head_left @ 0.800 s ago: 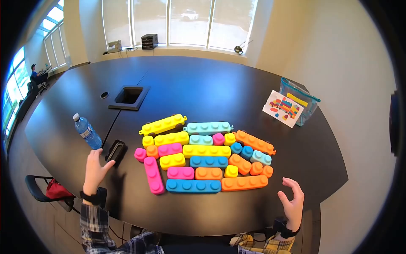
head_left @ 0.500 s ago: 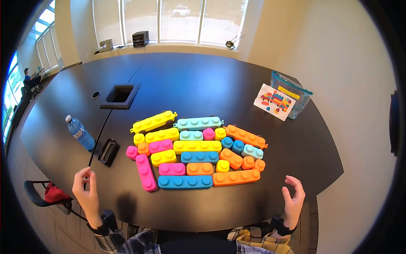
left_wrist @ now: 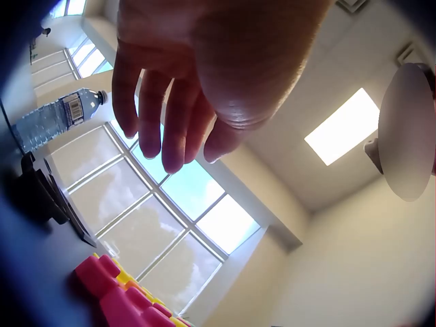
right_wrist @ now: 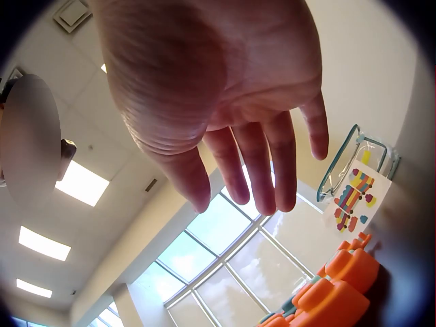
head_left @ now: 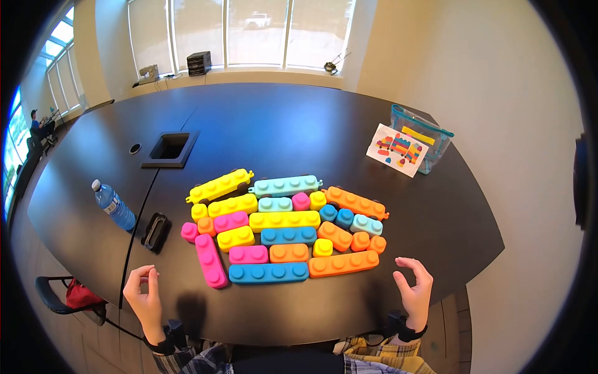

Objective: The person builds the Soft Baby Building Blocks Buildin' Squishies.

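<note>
Rows of soft building blocks lie flat on the table, among them a long pink block (head_left: 210, 260), a long blue block (head_left: 269, 272) and a long orange block (head_left: 343, 263). Behind them stand wheeled bases in yellow (head_left: 220, 186), light blue (head_left: 286, 186) and orange (head_left: 354, 203). My left hand (head_left: 145, 300) hovers left of the pink block, holding nothing, its fingers loosely bent. To the right of the orange block my right hand (head_left: 415, 292) is raised, also empty. Both wrist views show relaxed fingers on the left hand (left_wrist: 197, 75) and right hand (right_wrist: 231, 88).
A water bottle (head_left: 114, 206) and a black case (head_left: 156, 232) stand at the left of the table. A picture card (head_left: 397, 150) leans on a clear pouch (head_left: 436, 144) at the back right. A table socket opening (head_left: 170, 149) lies at the back left.
My left hand has drawn back from beside the black case toward the table's front edge, its fingers more bent. My right hand stays raised near the right side. The head view has shifted slightly.
</note>
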Demonstrator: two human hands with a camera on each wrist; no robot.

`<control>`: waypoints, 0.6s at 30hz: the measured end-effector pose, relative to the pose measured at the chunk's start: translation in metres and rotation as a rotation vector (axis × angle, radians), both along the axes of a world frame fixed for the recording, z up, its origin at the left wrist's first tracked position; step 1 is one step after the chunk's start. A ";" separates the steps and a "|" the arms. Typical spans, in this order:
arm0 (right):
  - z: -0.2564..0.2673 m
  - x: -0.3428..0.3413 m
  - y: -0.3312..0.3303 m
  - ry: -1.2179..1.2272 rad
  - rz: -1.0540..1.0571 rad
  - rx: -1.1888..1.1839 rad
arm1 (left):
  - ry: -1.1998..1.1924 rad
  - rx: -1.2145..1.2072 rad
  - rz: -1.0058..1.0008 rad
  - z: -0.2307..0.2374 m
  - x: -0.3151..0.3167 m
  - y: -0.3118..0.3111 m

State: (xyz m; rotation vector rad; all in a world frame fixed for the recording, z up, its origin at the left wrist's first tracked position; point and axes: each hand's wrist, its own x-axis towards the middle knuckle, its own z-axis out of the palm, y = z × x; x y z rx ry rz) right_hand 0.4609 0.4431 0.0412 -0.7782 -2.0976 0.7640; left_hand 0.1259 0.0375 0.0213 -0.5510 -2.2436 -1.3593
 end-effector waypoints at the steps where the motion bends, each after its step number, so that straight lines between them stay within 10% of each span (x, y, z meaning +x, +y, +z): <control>1: -0.001 -0.001 -0.001 -0.016 0.021 0.030 | -0.001 0.011 -0.009 0.000 -0.001 -0.001; 9: 0.010 -0.019 0.002 -0.110 0.083 0.186 | -0.095 -0.110 -0.176 0.029 -0.017 0.007; 18: 0.018 -0.130 -0.013 -0.415 0.651 0.461 | 0.102 -0.630 -0.658 0.050 -0.151 0.105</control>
